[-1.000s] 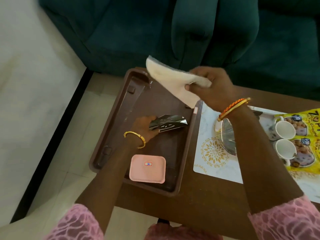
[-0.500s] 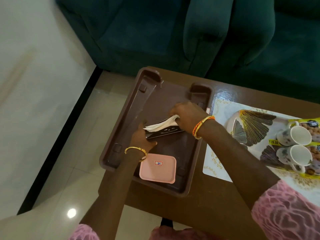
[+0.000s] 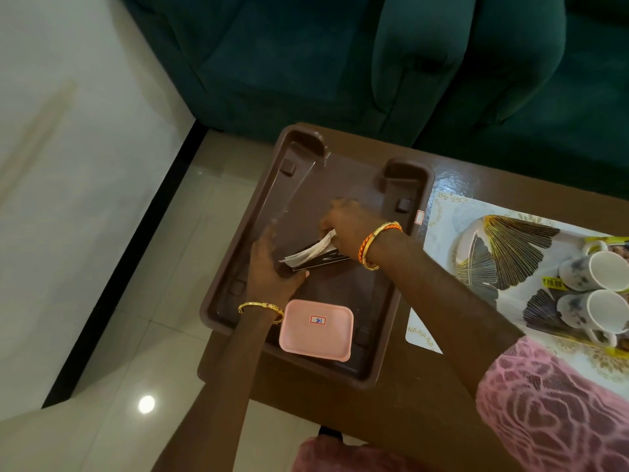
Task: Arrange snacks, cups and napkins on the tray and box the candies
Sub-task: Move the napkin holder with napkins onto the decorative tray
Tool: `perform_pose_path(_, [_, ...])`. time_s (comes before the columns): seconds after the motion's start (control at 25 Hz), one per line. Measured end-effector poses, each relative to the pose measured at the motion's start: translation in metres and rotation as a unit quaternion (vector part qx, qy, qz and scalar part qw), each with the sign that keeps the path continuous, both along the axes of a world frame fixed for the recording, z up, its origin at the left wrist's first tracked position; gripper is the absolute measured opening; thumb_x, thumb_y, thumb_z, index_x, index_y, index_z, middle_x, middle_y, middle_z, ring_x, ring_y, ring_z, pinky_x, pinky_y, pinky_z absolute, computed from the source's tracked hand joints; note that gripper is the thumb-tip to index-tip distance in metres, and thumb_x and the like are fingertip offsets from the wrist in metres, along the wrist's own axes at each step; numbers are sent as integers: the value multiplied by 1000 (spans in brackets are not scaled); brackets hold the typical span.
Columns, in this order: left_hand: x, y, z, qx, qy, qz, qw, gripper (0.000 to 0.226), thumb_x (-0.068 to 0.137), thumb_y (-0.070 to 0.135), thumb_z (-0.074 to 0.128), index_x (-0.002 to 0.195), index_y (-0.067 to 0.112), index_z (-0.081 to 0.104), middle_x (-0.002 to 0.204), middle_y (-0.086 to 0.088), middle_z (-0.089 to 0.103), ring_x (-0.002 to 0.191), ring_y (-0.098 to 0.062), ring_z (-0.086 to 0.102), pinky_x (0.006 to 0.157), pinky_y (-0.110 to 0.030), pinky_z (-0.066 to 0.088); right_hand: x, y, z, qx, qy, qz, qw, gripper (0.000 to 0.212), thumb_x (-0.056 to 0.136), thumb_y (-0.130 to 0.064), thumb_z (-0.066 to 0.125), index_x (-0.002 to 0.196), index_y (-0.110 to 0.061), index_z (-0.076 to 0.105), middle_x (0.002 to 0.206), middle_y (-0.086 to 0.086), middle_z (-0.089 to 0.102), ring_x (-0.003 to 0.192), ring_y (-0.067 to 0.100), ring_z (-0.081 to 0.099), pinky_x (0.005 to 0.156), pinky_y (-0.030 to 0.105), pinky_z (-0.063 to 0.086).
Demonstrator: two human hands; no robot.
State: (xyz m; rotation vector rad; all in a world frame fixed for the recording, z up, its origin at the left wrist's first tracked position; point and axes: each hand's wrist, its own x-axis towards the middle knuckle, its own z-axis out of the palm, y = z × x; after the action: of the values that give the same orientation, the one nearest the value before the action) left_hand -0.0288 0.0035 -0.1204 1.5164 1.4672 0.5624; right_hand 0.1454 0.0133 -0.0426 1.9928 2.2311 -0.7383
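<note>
Left hand [image 3: 272, 264] grips dark holder [image 3: 320, 262] on tray [image 3: 384, 342], steadying it. Right hand [image 3: 350, 226] pinches napkins [image 3: 311, 252], feeding them into holder. Pink box [image 3: 316, 330] waits at tray's near end; cups [image 3: 599, 291] off tray on worktop [image 3: 391, 410], to the right.

We see a dark green upholstered sofa [image 3: 340, 56] behind a brown wooden table [image 3: 391, 413], on glossy cream floor tiles [image 3: 112, 335] reflecting a lamp.

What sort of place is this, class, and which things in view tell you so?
Most likely a home living room: a green sofa stands behind a low wooden coffee table, the floor is glossy tile, and cups sit ready for serving.
</note>
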Motion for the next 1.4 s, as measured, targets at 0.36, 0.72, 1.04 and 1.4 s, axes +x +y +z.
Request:
perform_pose_path(0.36, [11,2,-5,8,150,-82,985,52,71,16,77,119,6,59,117,-15,64,107,-30,58,90,-31,44,50,-33,-8,-42,222,-195,955,52,76,-11,68,126,-18,53,128,6,57,115,24,54,92,29,44])
perform_pose_path(0.72, [19,1,24,50,80,-21,995,42,71,9,76,111,6,65,105,-15,69,93,-24,62,81,-25,46,46,-53,-22,92,232,-266,931,44,72,-14,76,113,-7,63,108,14,68,100,28,61,82,28,42])
perform_pose_path(1.04, [100,-20,66,87,20,-52,995,41,71,11,76,111,8,65,101,-11,69,87,-15,58,64,-2,41,114,-104,34,177,236,-339,893,45,76,-11,73,119,-11,60,117,11,64,106,23,55,85,25,37])
perform_pose_path(1.4, [238,-61,36,68,-24,-189,979,37,74,1,71,110,4,65,105,-17,69,93,-20,59,78,-7,37,247,-166,15,81,103,-362,923,34,74,-19,74,106,-13,67,103,14,71,98,33,62,88,45,50])
